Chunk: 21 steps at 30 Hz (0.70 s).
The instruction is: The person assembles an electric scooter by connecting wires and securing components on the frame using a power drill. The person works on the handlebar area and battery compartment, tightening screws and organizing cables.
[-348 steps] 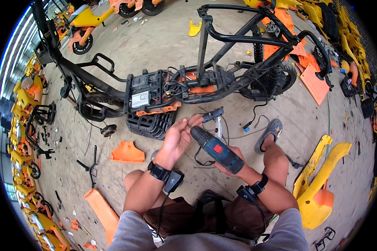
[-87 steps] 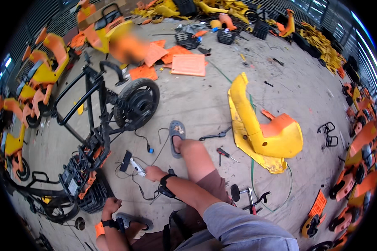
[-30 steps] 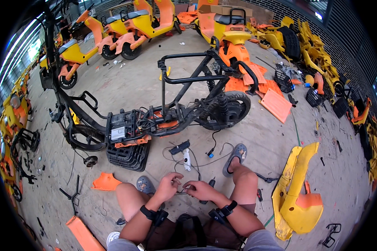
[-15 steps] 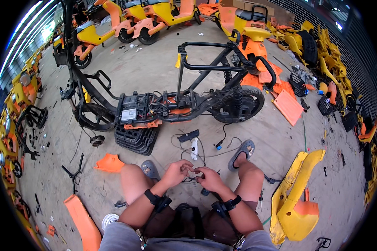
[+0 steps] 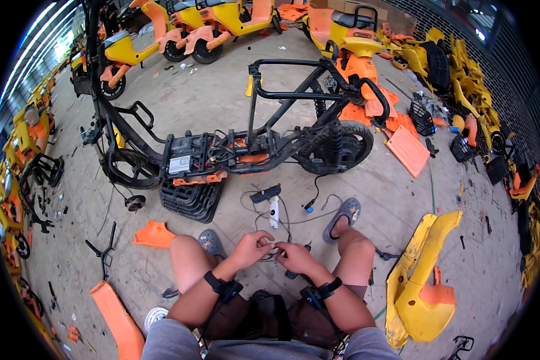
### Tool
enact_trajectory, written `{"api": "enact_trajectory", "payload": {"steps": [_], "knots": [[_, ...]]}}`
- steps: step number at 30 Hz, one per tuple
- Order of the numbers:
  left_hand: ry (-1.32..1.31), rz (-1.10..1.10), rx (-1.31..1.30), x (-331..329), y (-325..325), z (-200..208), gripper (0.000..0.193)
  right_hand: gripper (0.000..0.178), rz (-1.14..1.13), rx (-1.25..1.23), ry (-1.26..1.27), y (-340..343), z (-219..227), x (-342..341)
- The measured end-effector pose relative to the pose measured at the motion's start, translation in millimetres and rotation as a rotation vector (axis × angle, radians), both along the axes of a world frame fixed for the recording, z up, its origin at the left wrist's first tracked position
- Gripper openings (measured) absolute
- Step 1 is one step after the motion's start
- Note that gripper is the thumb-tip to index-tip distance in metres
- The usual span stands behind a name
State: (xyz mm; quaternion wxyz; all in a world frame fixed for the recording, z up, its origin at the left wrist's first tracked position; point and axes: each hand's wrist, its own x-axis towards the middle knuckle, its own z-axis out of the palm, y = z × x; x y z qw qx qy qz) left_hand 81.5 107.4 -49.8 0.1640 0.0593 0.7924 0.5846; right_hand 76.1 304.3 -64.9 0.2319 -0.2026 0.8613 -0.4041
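Note:
Between my knees, my left hand (image 5: 250,248) and my right hand (image 5: 296,258) meet at the fingertips. Both have curled, pinching fingers; what lies between them is too small to make out. Thin black cable (image 5: 286,227) loops over the floor just beyond my hands. Beside it lie a small black part (image 5: 265,194) and a white elongated part (image 5: 274,212). A dark tool-like object (image 5: 291,274), partly covered, shows under my right hand. Farther off stands a stripped black scooter frame (image 5: 285,95) with both wheels and exposed wiring in its floor section.
A black plastic basket (image 5: 189,201) sits against the frame. A cable with a blue connector (image 5: 309,209) lies ahead. Orange panels (image 5: 119,318) are on the left, a yellow body panel (image 5: 423,294) on the right. Whole scooters (image 5: 219,27) stand behind; yellow parts (image 5: 465,84) pile along the wall.
The whole view has shifted slightly, moving the scene a little left. My right hand has turned slightly, its fingers pointing more downward; both hands stay together at the fingertips.

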Motion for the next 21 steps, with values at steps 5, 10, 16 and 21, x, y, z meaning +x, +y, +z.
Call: {"api": "enact_trajectory", "payload": {"steps": [5,10,16,21], "knots": [[0.018,-0.044,-0.054,0,0,2,0.02,0.031,0.003,0.017,-0.005,0,-3,1],[0.016,-0.043,0.008,1,2,2,0.021,0.032,0.008,0.02,0.007,1,-6,0],[-0.016,-0.03,0.022,2,3,8,0.021,0.033,0.013,0.036,0.024,1,-11,0],[-0.004,-0.043,-0.014,5,-1,7,0.022,0.033,0.022,0.03,0.041,-2,-13,2]]}}
